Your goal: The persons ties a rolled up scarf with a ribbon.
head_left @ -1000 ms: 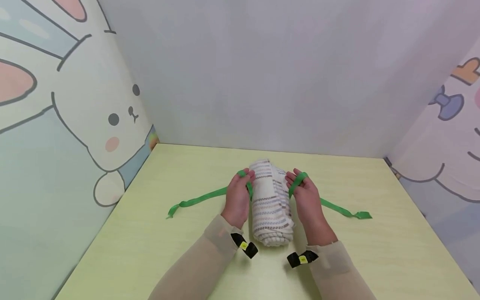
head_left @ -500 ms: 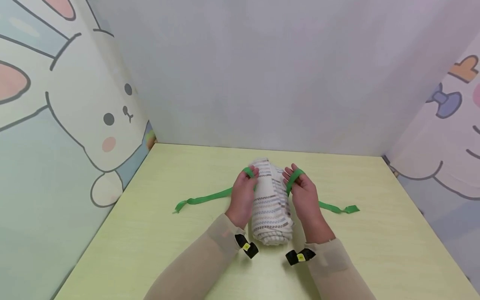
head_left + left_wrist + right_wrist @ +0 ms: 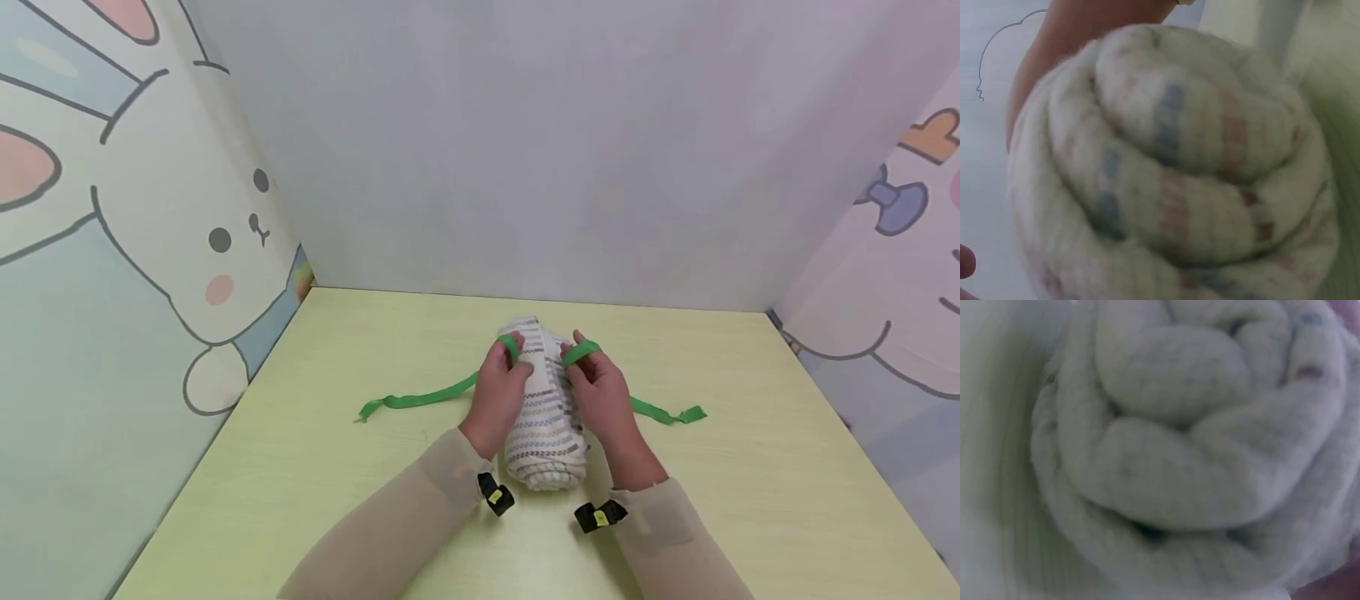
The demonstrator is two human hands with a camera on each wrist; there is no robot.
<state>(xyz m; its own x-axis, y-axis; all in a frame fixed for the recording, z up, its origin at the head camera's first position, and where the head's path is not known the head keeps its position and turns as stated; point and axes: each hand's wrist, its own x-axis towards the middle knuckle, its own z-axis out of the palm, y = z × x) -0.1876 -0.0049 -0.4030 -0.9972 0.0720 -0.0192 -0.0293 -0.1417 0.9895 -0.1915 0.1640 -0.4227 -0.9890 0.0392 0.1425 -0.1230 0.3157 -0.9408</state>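
Observation:
A rolled towel (image 3: 542, 433), white with rows of coloured dashes, lies lengthwise away from me on the table. My left hand (image 3: 498, 396) is at its left side and holds a green ribbon (image 3: 420, 398), which loops over the fingers. On the right side, my right hand (image 3: 606, 400) holds the other part of the ribbon, also looped over its fingers. Both thumbs bend toward the fingers. The ribbon's loose tails trail outward over the table. Both wrist views are filled by the spiral end of the towel (image 3: 1197, 181), blurred. Where the ribbon runs under the towel is hidden.
The pale yellow-green table (image 3: 300, 500) extends around the towel. A plain pale wall (image 3: 525, 150) stands behind it, with cartoon-printed walls on both sides. Each sleeve cuff carries a black wrist device (image 3: 495, 494).
Both hands have moved inward, closer together over the towel's upper sides, drawing the ribbon's tails in with them. The thumbs have come nearer the fingers. The towel stays in place.

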